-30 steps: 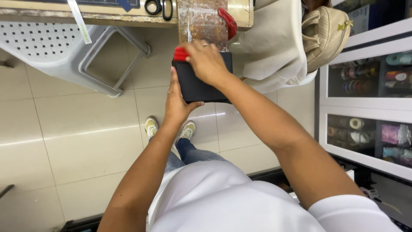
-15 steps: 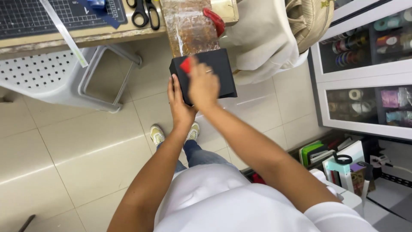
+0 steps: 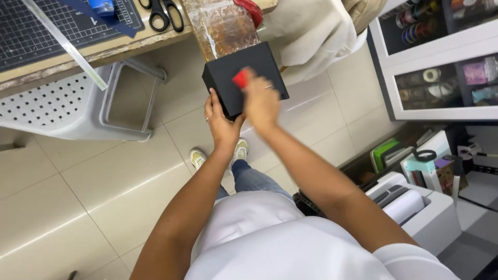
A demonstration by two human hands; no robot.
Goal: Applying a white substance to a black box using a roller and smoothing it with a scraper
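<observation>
Matte black rigid box: light, stiff; left hand cups its underside, right hand closed on small red tool.

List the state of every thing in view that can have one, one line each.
black box: closed, held in the air
left hand: gripping the box's lower corner
right hand: pressing a small red piece onto the box
scissors: shut, lying on the table

My right hand blurs, hiding most of the red piece; the scissors run off the top edge.
</observation>
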